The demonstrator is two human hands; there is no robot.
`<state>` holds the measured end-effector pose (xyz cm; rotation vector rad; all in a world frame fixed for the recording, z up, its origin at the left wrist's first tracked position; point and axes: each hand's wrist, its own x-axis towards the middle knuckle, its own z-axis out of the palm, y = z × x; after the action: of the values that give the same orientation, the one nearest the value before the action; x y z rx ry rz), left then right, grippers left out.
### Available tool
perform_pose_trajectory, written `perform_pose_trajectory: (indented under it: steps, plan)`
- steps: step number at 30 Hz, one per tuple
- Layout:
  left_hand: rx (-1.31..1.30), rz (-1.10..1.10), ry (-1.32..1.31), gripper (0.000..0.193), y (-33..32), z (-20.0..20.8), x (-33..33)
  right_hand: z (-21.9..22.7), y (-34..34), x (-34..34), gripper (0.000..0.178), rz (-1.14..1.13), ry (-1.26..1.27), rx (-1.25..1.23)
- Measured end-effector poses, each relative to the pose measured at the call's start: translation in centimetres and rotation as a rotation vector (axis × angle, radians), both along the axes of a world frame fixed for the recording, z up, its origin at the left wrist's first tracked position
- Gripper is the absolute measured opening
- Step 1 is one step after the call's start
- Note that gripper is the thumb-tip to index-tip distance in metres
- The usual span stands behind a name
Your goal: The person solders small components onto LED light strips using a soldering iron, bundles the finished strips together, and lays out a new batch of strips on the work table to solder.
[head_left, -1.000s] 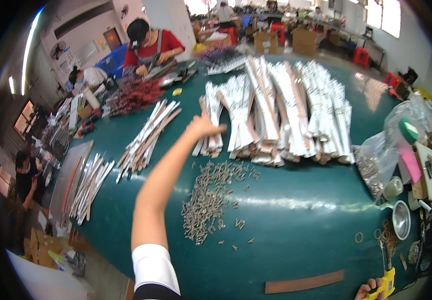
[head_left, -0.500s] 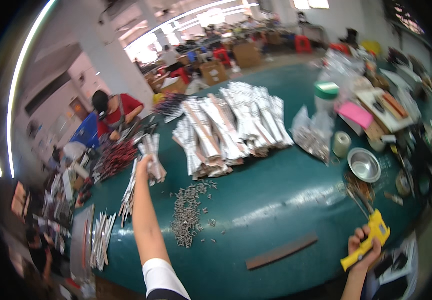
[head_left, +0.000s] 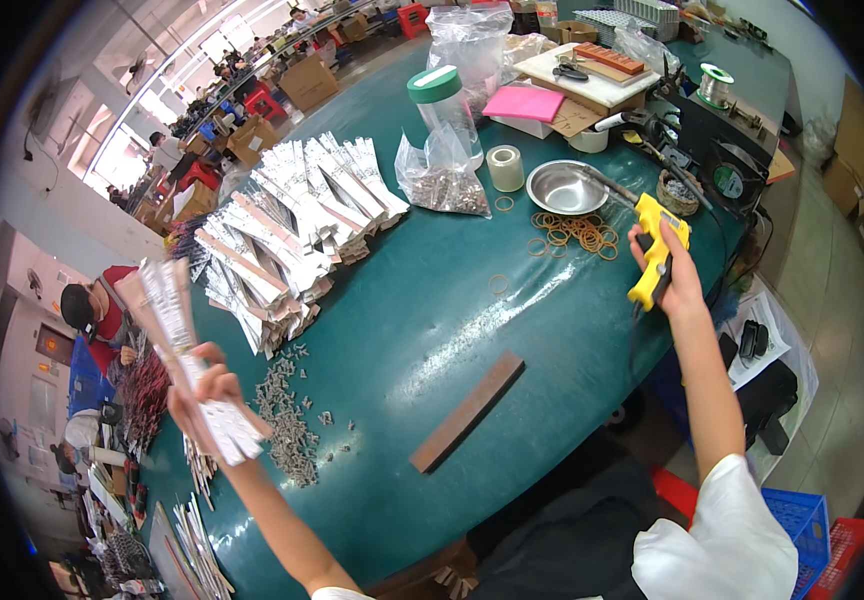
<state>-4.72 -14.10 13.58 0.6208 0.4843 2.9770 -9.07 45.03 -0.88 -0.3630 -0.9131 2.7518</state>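
A bundle of flat white and pinkish-brown strips (head_left: 170, 325) is gripped by my left hand (head_left: 210, 385), raised over the left side of the table. My right hand (head_left: 680, 272) is wrapped round a yellow soldering gun (head_left: 662, 235), its thin metal nose reaching past a steel bowl (head_left: 564, 188). Below and right of my left hand lies a heap of small grey metal parts (head_left: 287, 425). Bundles of similar strips (head_left: 297, 235) are piled behind it. A flat brown bar (head_left: 468, 412) rests in front of me on the green table (head_left: 392, 500).
Rubber bands (head_left: 582, 235) lie beside the bowl. Behind stand a tape roll (head_left: 505, 168), a bag of metal parts (head_left: 447, 185) and a green-lidded jar (head_left: 442, 95). A solder spool (head_left: 715, 85) sits far right. Thin strips (head_left: 197, 550) lie near left. A co-worker (head_left: 102, 305) is at left.
My view has turned to the right. My left hand has lifted the strip bundle off the table from beside the co-worker's pile. My right hand still holds the soldering gun.
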Motion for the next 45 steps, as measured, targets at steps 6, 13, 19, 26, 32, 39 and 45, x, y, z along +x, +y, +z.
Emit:
perform_pose_trajectory:
  steps: [6, 13, 19, 26, 32, 39, 45]
  plan:
    - [-0.11, -0.099, -0.181, 0.045, 13.1, -0.7, 2.6, 0.1, 4.5, -2.2, 0.041, 0.228, -0.081, 0.084]
    - [-0.926, 0.279, -0.189, 0.071, 19.0, -3.2, 2.2, 3.9, 4.9, -0.6, 0.06, 0.113, -0.635, 1.614]
    - [-1.035, 0.331, -0.072, 0.078, 20.1, -5.3, 2.8, 9.5, -7.4, 3.2, 0.019, -0.093, 0.161, 1.637]
    - [-1.062, 0.296, 0.016, 0.09, 20.3, -6.9, 3.1, 10.0, -23.8, 5.8, 0.022, -0.203, 0.819, 1.583]
    - [-1.077, 0.642, 0.047, 0.096, 19.8, -7.7, 2.6, 10.9, -25.6, 4.4, 0.017, -0.167, 0.953, 1.572]
    - [-0.665, 0.265, -0.15, 0.061, 18.5, -6.7, 2.8, 11.6, -25.1, 5.5, 0.017, 0.14, 1.187, 1.599]
    - [-0.433, 0.301, -0.41, 0.038, 16.3, -6.3, 0.9, 12.1, -23.8, 8.7, 0.01, 0.441, 1.312, 1.528]
